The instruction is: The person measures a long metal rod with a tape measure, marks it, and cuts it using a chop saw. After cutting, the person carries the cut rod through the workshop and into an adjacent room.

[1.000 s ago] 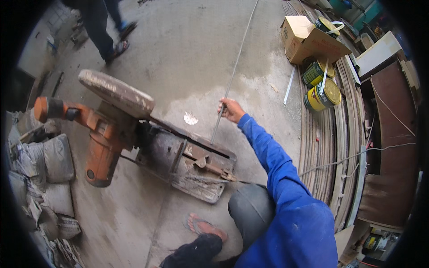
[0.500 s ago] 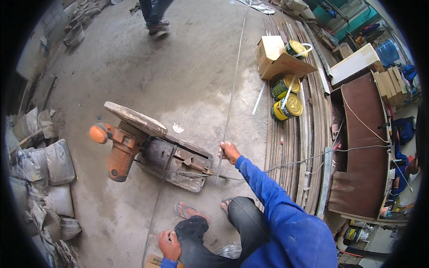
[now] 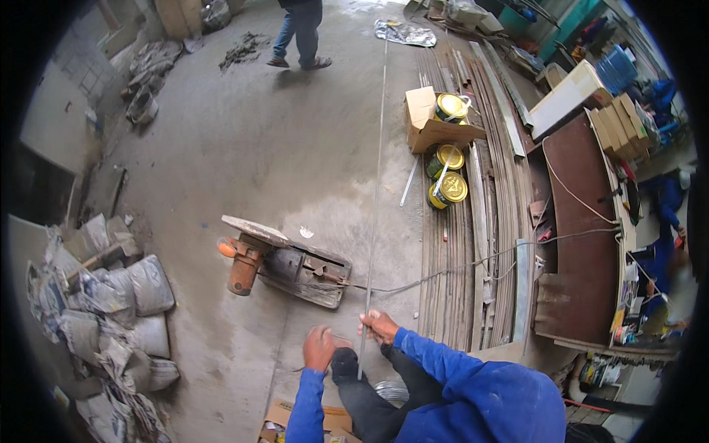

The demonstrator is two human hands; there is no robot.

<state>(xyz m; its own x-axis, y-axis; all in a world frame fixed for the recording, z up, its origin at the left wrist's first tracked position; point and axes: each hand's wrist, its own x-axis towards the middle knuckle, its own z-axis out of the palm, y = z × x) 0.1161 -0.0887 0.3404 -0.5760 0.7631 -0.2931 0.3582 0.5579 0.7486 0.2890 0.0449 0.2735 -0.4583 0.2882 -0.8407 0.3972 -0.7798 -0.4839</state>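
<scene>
My right hand (image 3: 379,326) is closed around a long thin metal rod (image 3: 377,184). The rod's near end comes down in front of my knees, and its far part stretches away over the floor. My left hand (image 3: 320,348) is raised beside my left knee, its back showing and its fingers curled. Whatever it may hold is hidden. Ahead and to the left sits a cut-off saw (image 3: 244,275) with an orange body and a dusty metal base (image 3: 323,294). Its cable (image 3: 413,284) runs right, passing behind the rod.
Dusty sacks (image 3: 151,284) are heaped at left. Long metal bars (image 3: 450,280) lie at right, with yellow-lidded cans (image 3: 447,190) and a cardboard box (image 3: 443,136) by them. Another person's legs (image 3: 301,33) are far ahead. An open carton (image 3: 334,417) stands near my left arm.
My left hand has lifted from beside my knee and moved forward and right, closer to the rod. My right hand still grips the rod, now nearer to me. The other person has walked right.
</scene>
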